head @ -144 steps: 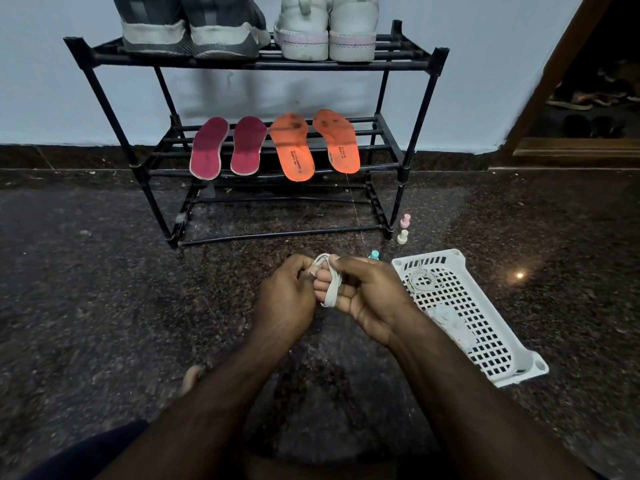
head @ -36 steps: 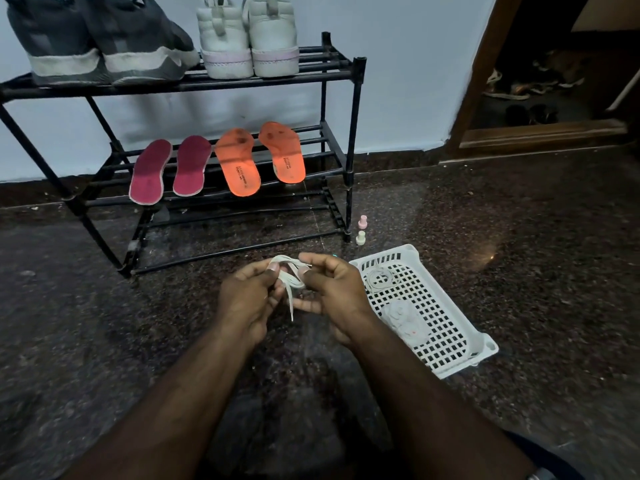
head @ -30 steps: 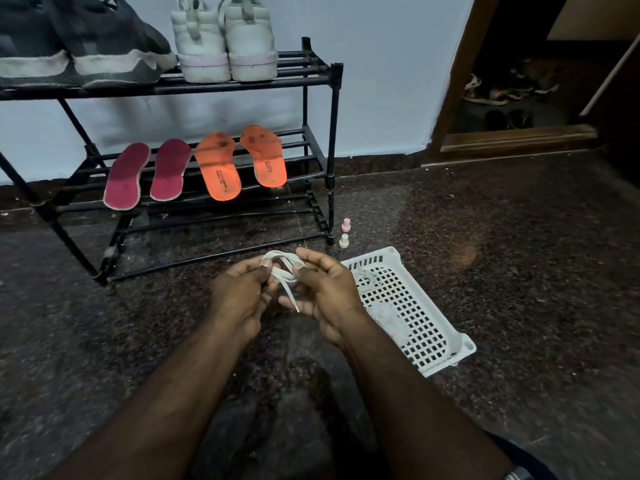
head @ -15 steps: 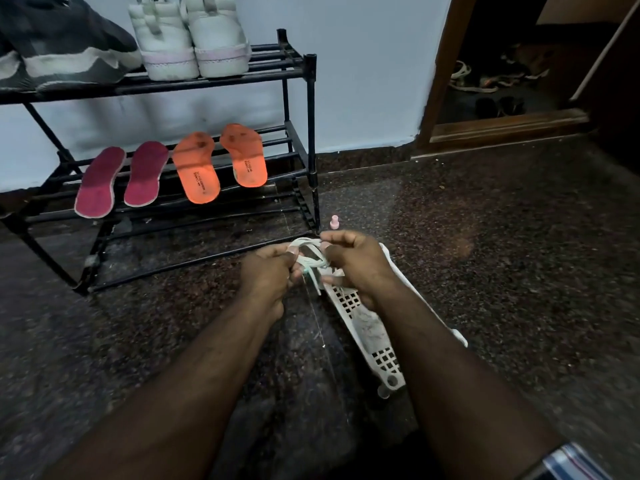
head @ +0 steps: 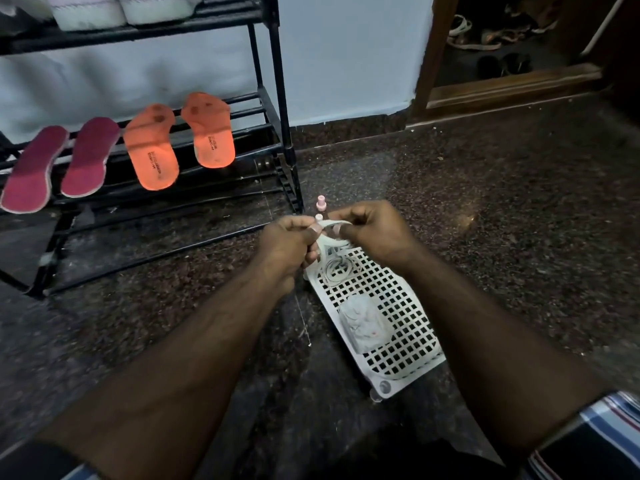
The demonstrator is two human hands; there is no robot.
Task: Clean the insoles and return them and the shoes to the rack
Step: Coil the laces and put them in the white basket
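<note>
Since the earlier frame your hands have carried the white lace over the far end of the basket. Going left to right from that basket: the maroon insoles and orange insoles lie on the rack's middle shelf, well apart from your hands, probably laid out to dry. Your left hand and right hand both pinch the lace, holding it bundled, likely so it drops in tidy beside the coiled lace.

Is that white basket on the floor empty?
No. The basket holds a coiled lace and a crumpled cloth on its grid.
</note>
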